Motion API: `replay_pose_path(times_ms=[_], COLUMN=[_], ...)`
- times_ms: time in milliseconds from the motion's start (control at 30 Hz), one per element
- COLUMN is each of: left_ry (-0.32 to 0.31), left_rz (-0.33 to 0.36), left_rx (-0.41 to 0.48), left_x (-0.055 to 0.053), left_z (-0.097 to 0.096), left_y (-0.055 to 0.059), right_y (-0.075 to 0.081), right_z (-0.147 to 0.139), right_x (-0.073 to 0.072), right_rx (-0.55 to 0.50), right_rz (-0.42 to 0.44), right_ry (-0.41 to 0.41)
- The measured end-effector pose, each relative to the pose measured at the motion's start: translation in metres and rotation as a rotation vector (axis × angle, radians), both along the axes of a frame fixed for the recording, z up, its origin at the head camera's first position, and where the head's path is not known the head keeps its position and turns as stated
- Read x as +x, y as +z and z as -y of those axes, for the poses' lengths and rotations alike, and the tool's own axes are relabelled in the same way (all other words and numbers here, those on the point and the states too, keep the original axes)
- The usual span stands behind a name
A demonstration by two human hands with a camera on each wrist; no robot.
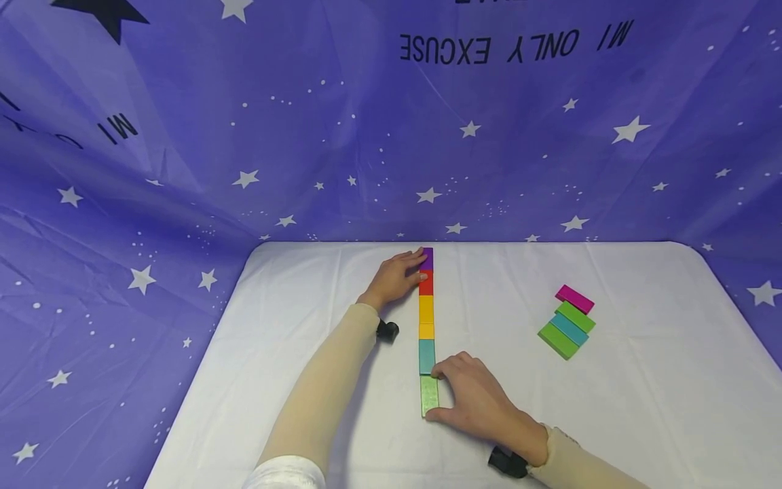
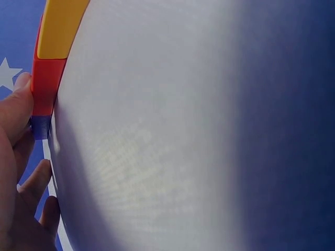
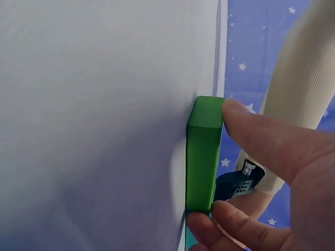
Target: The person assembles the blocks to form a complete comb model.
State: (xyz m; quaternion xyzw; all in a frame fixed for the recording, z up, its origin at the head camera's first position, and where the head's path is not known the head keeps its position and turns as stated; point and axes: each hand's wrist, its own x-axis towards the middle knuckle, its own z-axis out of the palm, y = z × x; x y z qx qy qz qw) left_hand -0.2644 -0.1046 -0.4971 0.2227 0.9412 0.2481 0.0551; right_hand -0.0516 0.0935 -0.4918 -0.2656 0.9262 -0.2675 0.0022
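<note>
A straight row of coloured blocks runs away across the table. From the far end come a purple block [image 1: 428, 258], a red block [image 1: 427, 285], two yellow blocks [image 1: 426, 310], a teal block [image 1: 427, 356] and a light green block [image 1: 430, 395]. My left hand [image 1: 394, 280] lies at the far end, its thumb against the red block and fingertips touching the purple one. With thumb at the near end and fingers by the seam with the teal block, my right hand [image 1: 479, 401] pinches the green block [image 3: 203, 167] lengthwise.
To the right lies a loose group of blocks: a magenta block [image 1: 575, 299], a teal block [image 1: 569, 329] and two green blocks [image 1: 559, 341]. White cloth covers the table [image 1: 489, 292]. A purple starred curtain [image 1: 366, 136] hangs behind it.
</note>
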Motion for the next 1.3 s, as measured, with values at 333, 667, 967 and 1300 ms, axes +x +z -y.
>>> replay_pose_path(times_ms=[333, 667, 967, 1300], left_ry=[0.002, 0.001, -0.003, -0.001], left_rz=[-0.002, -0.001, -0.031, -0.005], left_rx=[0.004, 0.011, 0.019, 0.005], left_x=[-0.001, 0.001, 0.003, 0.001], left_z=[0.0, 0.001, 0.001, 0.0], left_y=[0.001, 0.001, 0.002, 0.0], right_y=[-0.001, -0.002, 0.014, 0.035], right_z=[0.001, 0.001, -0.027, -0.076], right_x=[-0.001, -0.002, -0.021, -0.049], right_rx=[0.005, 0.0, -0.092, -0.173], right_rz=[-0.008, 0.01, 0.032, 0.011], right_ry=[-0.016, -0.007, -0.071, -0.23])
